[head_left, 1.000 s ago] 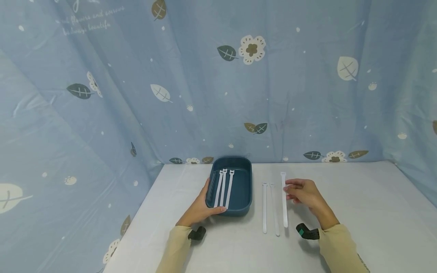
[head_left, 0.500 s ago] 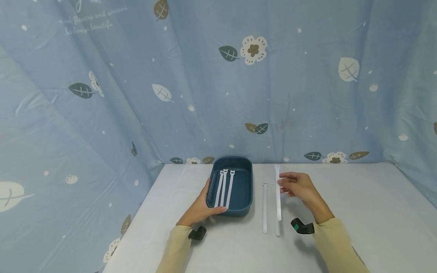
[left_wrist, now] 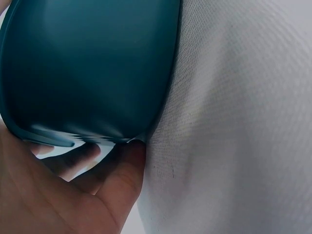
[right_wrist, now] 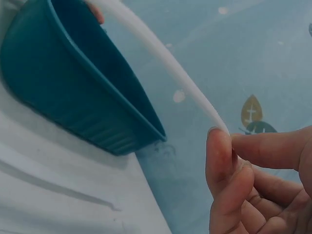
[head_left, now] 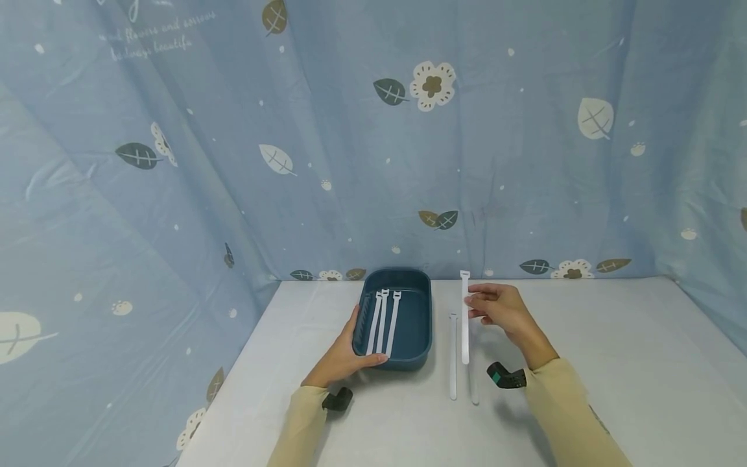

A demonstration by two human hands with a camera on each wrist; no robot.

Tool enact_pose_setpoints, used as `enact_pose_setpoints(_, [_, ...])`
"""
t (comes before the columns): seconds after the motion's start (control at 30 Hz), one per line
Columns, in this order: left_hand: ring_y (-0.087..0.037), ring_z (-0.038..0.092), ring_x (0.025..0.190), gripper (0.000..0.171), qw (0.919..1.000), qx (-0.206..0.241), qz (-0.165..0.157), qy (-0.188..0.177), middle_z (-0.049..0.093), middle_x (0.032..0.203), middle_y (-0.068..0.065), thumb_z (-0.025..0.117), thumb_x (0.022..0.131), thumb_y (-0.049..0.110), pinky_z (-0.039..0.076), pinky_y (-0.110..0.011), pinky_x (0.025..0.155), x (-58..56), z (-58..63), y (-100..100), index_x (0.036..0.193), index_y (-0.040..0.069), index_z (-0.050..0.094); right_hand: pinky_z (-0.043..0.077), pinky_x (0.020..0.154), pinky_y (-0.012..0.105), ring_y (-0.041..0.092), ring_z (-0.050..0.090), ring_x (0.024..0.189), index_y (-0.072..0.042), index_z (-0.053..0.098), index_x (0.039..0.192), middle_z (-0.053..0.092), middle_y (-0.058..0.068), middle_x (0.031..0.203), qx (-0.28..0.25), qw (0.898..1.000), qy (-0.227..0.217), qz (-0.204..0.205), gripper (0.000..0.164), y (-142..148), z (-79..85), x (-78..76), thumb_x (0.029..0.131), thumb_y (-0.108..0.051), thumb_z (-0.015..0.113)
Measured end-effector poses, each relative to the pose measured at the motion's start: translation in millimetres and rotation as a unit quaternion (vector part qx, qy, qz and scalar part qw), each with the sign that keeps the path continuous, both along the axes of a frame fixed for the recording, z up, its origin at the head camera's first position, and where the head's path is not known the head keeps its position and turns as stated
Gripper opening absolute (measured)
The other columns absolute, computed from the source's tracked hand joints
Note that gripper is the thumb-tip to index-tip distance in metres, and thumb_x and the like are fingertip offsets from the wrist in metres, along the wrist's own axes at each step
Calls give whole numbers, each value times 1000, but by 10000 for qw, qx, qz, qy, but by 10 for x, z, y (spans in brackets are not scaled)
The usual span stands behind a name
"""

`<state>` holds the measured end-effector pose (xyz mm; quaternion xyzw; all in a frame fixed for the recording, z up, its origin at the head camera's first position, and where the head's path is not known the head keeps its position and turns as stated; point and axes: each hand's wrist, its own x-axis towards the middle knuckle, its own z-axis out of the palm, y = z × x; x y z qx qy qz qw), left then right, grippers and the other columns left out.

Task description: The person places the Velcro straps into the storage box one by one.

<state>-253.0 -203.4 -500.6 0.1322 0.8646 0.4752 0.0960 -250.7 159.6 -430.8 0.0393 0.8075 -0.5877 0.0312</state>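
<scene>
White strap, in right hand, pinched; between fingertips

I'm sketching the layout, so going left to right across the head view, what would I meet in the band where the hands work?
left hand → dark blue bin → lying white strap → held white strap → right hand

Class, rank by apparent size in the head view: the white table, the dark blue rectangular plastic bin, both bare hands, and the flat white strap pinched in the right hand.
1. White table
2. Dark blue bin
3. Left hand and right hand: too alike to rank
4. Held white strap
</scene>
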Motion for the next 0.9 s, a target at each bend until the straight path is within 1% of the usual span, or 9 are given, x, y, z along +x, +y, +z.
enact_pose_setpoints(0.3, [-35, 22, 160, 131, 10000, 10, 16, 12, 11, 176, -6, 89, 75, 53, 29, -65, 122, -11, -3, 4, 167, 35, -3, 57, 66, 21, 6, 72, 78, 4, 59, 139, 73, 16, 113, -75, 9999, 142, 52, 43, -59, 57, -118, 102, -18, 66])
enact_pose_setpoints(0.5, [-37, 21, 160, 132, 10000, -92, 24, 21, 11, 176, -8, 89, 75, 55, 29, -66, 122, -14, -19, -4, 167, 35, -4, 56, 65, 21, 6, 72, 76, 5, 59, 139, 74, 17, 112, -233, 9996, 131, 97, 45, -114, 96, -140, 101, -18, 67])
enact_pose_setpoints(0.63, [-35, 20, 161, 133, 10000, -62, 43, 0, 11, 176, -6, 89, 74, 55, 28, -65, 123, -9, -18, -11, 167, 36, -4, 56, 64, 20, 6, 72, 76, 5, 58, 139, 73, 16, 113, -272, 9995, 131, 119, 45, -157, 133, -168, 101, -18, 67])
enact_pose_setpoints(0.73, [-34, 20, 161, 133, 10000, -48, 51, 13, 10, 176, -5, 89, 74, 55, 28, -65, 123, -5, -15, -10, 167, 35, -3, 55, 65, 20, 5, 72, 76, 4, 59, 140, 74, 15, 113, -278, 9995, 96, 110, 45, -189, 158, -193, 101, -18, 67])
enact_pose_setpoints(0.9, [-35, 20, 160, 132, 10000, -29, 4, 37, 10, 176, -6, 89, 74, 54, 29, -65, 122, -5, -14, -8, 167, 34, -3, 55, 66, 21, 6, 72, 77, 3, 59, 140, 73, 15, 115, -286, 9995, 20, 126, 45, -238, 190, -228, 101, -20, 67])
